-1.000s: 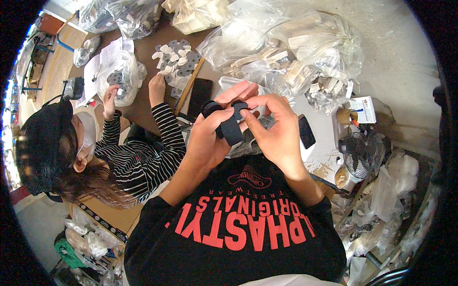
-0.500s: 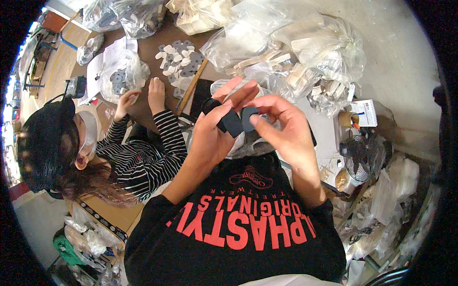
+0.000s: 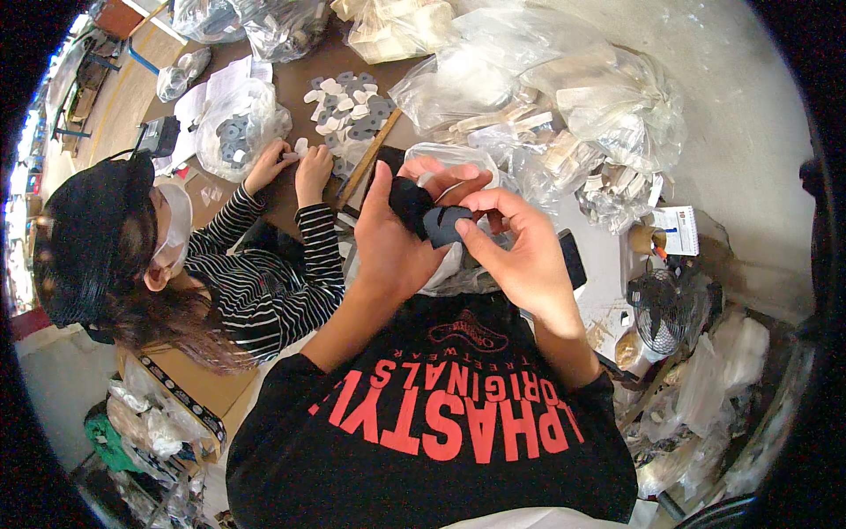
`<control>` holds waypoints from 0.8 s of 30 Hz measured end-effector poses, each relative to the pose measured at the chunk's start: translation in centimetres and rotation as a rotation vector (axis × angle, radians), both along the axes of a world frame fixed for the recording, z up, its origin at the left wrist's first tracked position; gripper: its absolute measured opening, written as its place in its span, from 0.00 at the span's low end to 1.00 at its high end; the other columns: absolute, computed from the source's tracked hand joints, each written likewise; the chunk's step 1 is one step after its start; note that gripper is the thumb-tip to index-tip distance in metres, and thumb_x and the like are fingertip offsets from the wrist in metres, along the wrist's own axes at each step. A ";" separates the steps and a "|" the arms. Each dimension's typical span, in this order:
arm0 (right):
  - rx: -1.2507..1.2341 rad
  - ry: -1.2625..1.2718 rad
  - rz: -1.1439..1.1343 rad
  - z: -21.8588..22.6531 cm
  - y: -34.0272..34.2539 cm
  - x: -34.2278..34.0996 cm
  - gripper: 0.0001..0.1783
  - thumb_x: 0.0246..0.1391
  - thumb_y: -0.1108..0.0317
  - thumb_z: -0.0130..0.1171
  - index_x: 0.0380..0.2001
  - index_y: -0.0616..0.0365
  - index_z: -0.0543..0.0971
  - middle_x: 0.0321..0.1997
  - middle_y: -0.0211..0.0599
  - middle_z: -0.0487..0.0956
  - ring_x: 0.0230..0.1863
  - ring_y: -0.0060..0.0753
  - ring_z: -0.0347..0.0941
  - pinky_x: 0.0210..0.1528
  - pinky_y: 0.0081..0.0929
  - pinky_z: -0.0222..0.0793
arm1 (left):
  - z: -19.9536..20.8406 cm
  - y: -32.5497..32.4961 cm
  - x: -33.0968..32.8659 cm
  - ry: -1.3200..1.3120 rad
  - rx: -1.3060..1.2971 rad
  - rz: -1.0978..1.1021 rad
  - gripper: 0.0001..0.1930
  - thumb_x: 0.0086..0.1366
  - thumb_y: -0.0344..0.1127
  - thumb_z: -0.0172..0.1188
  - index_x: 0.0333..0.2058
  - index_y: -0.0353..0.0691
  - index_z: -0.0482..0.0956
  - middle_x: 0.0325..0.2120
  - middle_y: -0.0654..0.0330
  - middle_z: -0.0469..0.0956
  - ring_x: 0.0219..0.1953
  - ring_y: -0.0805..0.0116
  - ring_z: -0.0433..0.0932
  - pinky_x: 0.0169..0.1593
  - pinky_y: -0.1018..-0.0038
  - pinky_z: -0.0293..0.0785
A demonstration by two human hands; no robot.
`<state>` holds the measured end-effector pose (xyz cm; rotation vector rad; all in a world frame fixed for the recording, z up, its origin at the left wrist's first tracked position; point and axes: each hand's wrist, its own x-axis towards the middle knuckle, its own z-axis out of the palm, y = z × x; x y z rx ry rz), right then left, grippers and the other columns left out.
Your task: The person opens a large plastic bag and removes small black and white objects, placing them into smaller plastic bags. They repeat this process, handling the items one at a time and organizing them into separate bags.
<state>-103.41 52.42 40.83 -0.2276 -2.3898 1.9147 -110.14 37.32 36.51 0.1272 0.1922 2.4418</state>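
Both of my hands are raised in front of my chest, above a clear plastic bag. In my left hand rests a black flat piece, its fingers curled behind it and the thumb standing up along its side. Between the thumb and fingers of my right hand is a dark grey flat piece with a slit near its upper edge. This grey piece overlaps the black one and sits close to my left palm. How many pieces lie behind my left fingers is hidden.
At left a co-worker in striped sleeves handles small white pieces beside a bag of grey pieces. Grey and white pieces lie near a wooden strip. Large plastic bags stand beyond; a black fan is at right.
The dark grey piece has turned and moved slightly lower, now overlapping the black piece. My left fingers have curled in. The co-worker's hands have shifted right, over small white pieces.
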 end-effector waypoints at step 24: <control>0.019 0.086 0.105 -2.2 -5.0 -4.4 0.15 0.59 0.72 0.69 0.49 0.60 0.83 0.44 0.40 0.86 0.37 0.28 0.80 0.42 0.28 0.76 | -1.5 -1.4 -0.8 -0.036 -0.647 0.455 0.40 0.80 0.65 0.27 0.62 0.33 0.71 0.54 0.50 0.79 0.57 0.55 0.78 0.60 0.56 0.75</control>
